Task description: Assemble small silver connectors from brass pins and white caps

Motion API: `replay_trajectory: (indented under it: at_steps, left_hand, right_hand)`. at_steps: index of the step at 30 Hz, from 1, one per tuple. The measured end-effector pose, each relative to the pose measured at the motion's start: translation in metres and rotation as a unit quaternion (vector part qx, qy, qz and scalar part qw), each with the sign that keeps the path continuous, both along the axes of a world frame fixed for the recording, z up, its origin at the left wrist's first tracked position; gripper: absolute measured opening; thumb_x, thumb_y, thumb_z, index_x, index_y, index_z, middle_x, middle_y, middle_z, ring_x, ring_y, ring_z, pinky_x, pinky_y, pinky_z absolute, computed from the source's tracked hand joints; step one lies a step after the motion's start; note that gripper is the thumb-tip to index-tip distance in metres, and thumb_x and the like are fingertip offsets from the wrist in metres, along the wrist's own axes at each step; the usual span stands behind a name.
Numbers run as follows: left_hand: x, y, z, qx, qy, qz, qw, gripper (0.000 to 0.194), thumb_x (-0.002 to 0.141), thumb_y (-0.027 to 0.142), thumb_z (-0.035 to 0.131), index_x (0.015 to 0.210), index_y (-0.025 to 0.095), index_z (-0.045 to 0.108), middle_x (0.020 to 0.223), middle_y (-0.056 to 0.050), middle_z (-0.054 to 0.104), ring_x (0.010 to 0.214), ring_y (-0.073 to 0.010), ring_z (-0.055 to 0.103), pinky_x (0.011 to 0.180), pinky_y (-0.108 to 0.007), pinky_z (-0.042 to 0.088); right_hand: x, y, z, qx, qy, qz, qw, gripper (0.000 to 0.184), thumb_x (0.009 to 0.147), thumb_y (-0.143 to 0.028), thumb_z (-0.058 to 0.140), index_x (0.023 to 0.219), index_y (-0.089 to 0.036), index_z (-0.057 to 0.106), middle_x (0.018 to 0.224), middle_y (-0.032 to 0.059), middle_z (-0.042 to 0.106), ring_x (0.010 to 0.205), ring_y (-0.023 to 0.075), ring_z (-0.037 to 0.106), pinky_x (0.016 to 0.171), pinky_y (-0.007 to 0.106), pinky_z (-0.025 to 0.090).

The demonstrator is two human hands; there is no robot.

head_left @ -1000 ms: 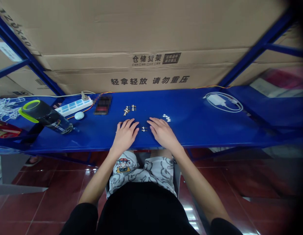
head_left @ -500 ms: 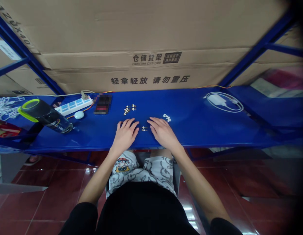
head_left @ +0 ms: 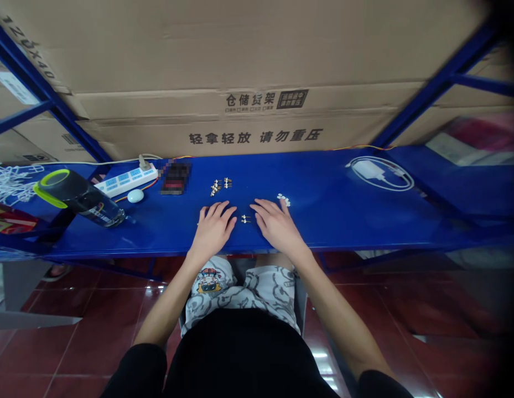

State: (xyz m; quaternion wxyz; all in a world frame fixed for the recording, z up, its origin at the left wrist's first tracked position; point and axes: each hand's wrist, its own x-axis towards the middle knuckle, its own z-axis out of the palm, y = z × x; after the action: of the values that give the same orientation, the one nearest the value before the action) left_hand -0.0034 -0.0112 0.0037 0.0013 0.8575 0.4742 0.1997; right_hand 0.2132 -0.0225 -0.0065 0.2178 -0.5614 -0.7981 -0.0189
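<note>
- Well, at the far left, a tangle of white cord (head_left: 11, 185) lies on the blue steel shelf (head_left: 343, 224), with a red packet (head_left: 11, 216) at the near edge.
- Next comes a clear bottle (head_left: 84, 203) on its side, its lime-green rim pointing left, just below a white power strip (head_left: 126, 182) and a small round white mouse (head_left: 135, 195).
- Beyond that sits a dark object (head_left: 175, 177), blurred out and impossible to name.
- A small group of metal pins (head_left: 221, 185) lies on the far side of the hands, too small to make out in detail.
- The left hand (head_left: 213, 229) rests palm down, fingers lightly curled and a little spread, holding nothing that shows.
- Two more pins (head_left: 245, 219) lie apart between the hands, touching neither.
- The right hand (head_left: 277, 224) lies flat and open, empty, one fingertip just by a little heap of white beads (head_left: 284, 199).
- As things lie, the pins sit in two lots and the beads in a third; nothing is in hand, and whether any pieces are joined is too small to tell.
- Far right, a white charger with coiled cable (head_left: 379, 171) sits alone.
</note>
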Motion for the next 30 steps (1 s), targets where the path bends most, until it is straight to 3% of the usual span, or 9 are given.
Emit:
replay_trajectory:
  at_steps: [2, 4, 8, 13, 16, 19, 23, 30]
  left_hand:
    - [-0.0002, 0.0002, 0.0001, -0.001, -0.002, 0.003, 1.000, 0.037, 0.109, 0.034, 0.039, 0.138, 0.024, 0.060, 0.148, -0.010, 0.058, 0.137, -0.0309, 0.050, 0.113, -0.054, 0.036]
    - [-0.0001, 0.0001, 0.0003, -0.003, -0.004, 0.005, 1.000, 0.037, 0.109, 0.034, 0.040, 0.137, 0.024, 0.060, 0.148, -0.010, 0.058, 0.137, -0.0311, 0.050, 0.113, -0.055, 0.036]
    - [0.0002, -0.0005, 0.0009, -0.006, -0.004, 0.003, 1.000, 0.037, 0.109, 0.033, 0.039, 0.137, 0.025, 0.060, 0.148, -0.010, 0.057, 0.136, -0.0311, 0.051, 0.113, -0.055, 0.036]
    - [0.0006, -0.0009, 0.0013, -0.005, 0.002, 0.006, 1.000, 0.037, 0.109, 0.034, 0.038, 0.138, 0.023, 0.060, 0.148, -0.010, 0.057, 0.137, -0.0314, 0.050, 0.113, -0.056, 0.036]
    - [0.0011, -0.0013, 0.0019, -0.007, 0.007, 0.007, 1.000, 0.038, 0.110, 0.034, 0.037, 0.138, 0.023, 0.060, 0.149, -0.009, 0.057, 0.138, -0.0306, 0.049, 0.114, -0.055, 0.036]
    - [0.0013, -0.0016, 0.0021, -0.011, 0.010, 0.010, 1.000, 0.039, 0.110, 0.034, 0.036, 0.138, 0.024, 0.060, 0.150, -0.008, 0.056, 0.138, -0.0299, 0.049, 0.114, -0.054, 0.036]
    - [0.0009, -0.0010, 0.0012, -0.010, 0.009, 0.011, 1.000, 0.038, 0.109, 0.034, 0.037, 0.138, 0.025, 0.060, 0.149, -0.008, 0.057, 0.138, -0.0300, 0.049, 0.114, -0.054, 0.035]
    - [0.0001, -0.0006, 0.0008, -0.008, 0.002, 0.005, 1.000, 0.037, 0.109, 0.034, 0.038, 0.138, 0.023, 0.060, 0.148, -0.009, 0.057, 0.137, -0.0308, 0.049, 0.113, -0.056, 0.036]
  right_hand:
    - [-0.0028, -0.0015, 0.0014, 0.029, -0.013, -0.047, 0.998, 0.042, 0.105, -0.026, 0.036, 0.135, -0.017, 0.064, 0.152, 0.0175, 0.055, 0.145, 0.0346, 0.046, 0.122, 0.074, 0.009]
    - [-0.0045, -0.0022, 0.0019, 0.055, -0.016, -0.100, 0.993, 0.043, 0.104, -0.031, 0.040, 0.137, -0.013, 0.062, 0.155, 0.0221, 0.050, 0.149, 0.0381, 0.039, 0.120, 0.078, 0.004]
    - [-0.0044, -0.0018, 0.0001, 0.066, -0.019, -0.138, 0.988, 0.051, 0.104, -0.036, 0.041, 0.142, -0.006, 0.056, 0.149, 0.0276, 0.054, 0.148, 0.0408, 0.039, 0.119, 0.078, 0.006]
    - [-0.0046, -0.0022, -0.0002, 0.060, -0.046, -0.123, 0.989, 0.050, 0.106, -0.034, 0.036, 0.141, -0.006, 0.057, 0.139, 0.0257, 0.063, 0.143, 0.0372, 0.048, 0.122, 0.073, 0.007]
    - [-0.0056, -0.0030, 0.0007, 0.060, -0.060, -0.134, 0.987, 0.050, 0.106, -0.034, 0.035, 0.141, -0.007, 0.057, 0.144, 0.0253, 0.060, 0.146, 0.0359, 0.045, 0.121, 0.074, 0.006]
    - [-0.0060, -0.0032, 0.0003, 0.059, -0.078, -0.173, 0.980, 0.053, 0.105, -0.038, 0.037, 0.141, -0.005, 0.057, 0.147, 0.0285, 0.056, 0.147, 0.0409, 0.040, 0.117, 0.078, 0.009]
    - [-0.0055, -0.0025, -0.0017, 0.061, -0.081, -0.156, 0.983, 0.051, 0.105, -0.036, 0.038, 0.139, -0.006, 0.059, 0.141, 0.0272, 0.061, 0.145, 0.0391, 0.044, 0.119, 0.075, 0.009]
    - [-0.0042, -0.0005, -0.0022, 0.071, -0.034, -0.076, 0.994, 0.045, 0.106, -0.028, 0.034, 0.138, -0.013, 0.061, 0.139, 0.0165, 0.066, 0.140, 0.0305, 0.052, 0.124, 0.067, 0.006]
